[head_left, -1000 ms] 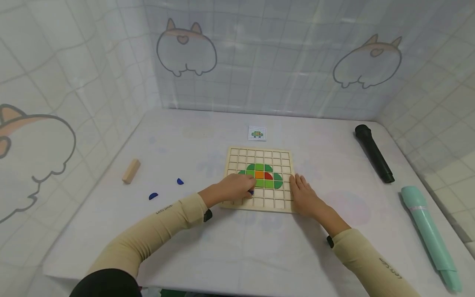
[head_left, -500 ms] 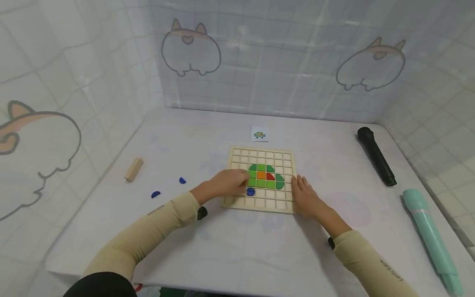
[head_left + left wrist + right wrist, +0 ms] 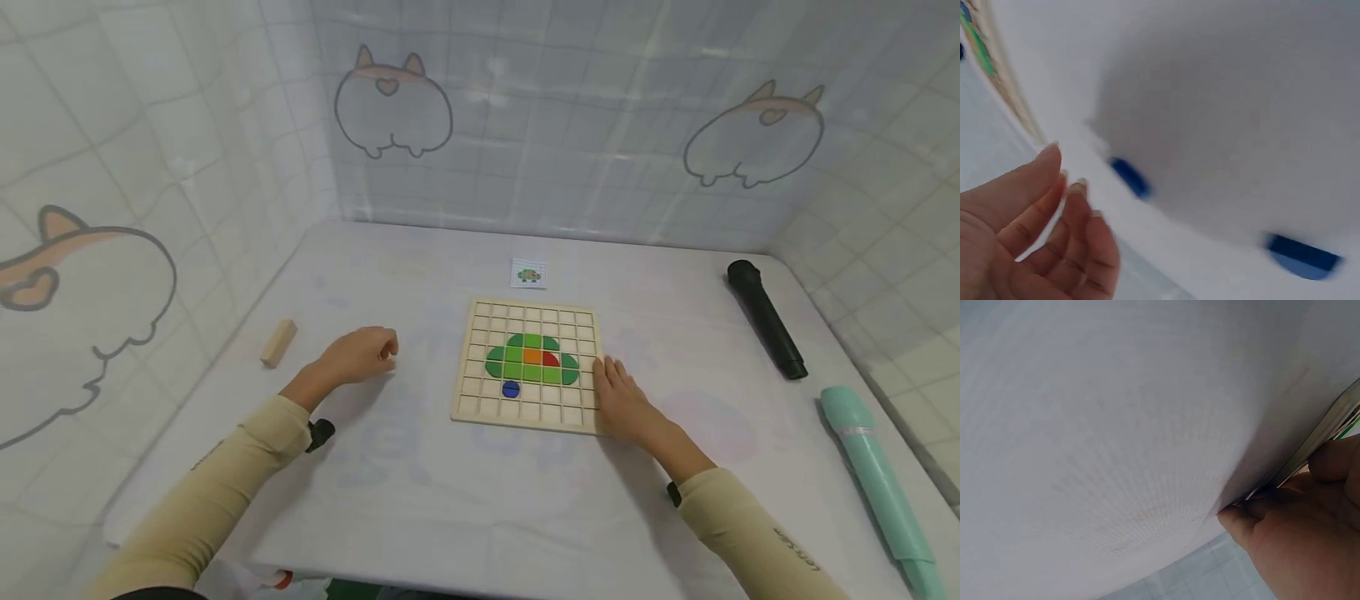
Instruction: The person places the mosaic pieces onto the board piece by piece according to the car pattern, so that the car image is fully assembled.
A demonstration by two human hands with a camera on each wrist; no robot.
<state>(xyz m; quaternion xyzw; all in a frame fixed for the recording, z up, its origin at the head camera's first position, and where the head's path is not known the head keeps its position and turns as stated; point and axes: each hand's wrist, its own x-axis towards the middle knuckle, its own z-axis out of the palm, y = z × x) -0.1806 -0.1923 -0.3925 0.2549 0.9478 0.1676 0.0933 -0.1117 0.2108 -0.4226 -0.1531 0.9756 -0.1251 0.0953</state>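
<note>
A wooden grid board point(image 3: 487, 408) lies on the white table. Green pieces point(image 3: 513, 369), an orange square point(image 3: 532, 356) and a red piece point(image 3: 550, 359) form a pattern on it, with two blue half-circles point(image 3: 511, 389) together below. Left of the board, my left hand point(image 3: 360, 354) hovers with loosely bent fingers and nothing in them. Two loose blue pieces show in the left wrist view: one point(image 3: 1130, 178) just beyond the fingertips, the other, a half-circle point(image 3: 1304, 256), further right. The head view hides both. My right hand point(image 3: 626, 400) rests with extended fingers along the board's right edge.
A small picture card point(image 3: 528, 273) lies behind the board. On the left is a wooden block point(image 3: 278, 343). A black microphone point(image 3: 765, 317) and a mint-green microphone-shaped object point(image 3: 877, 483) lie at the right. Printed curtains point(image 3: 562, 125) enclose the table's back and sides.
My left hand has let go of a blue half-circle on the board and moved left, over the loose blue pieces. The right hand stays at the board's edge.
</note>
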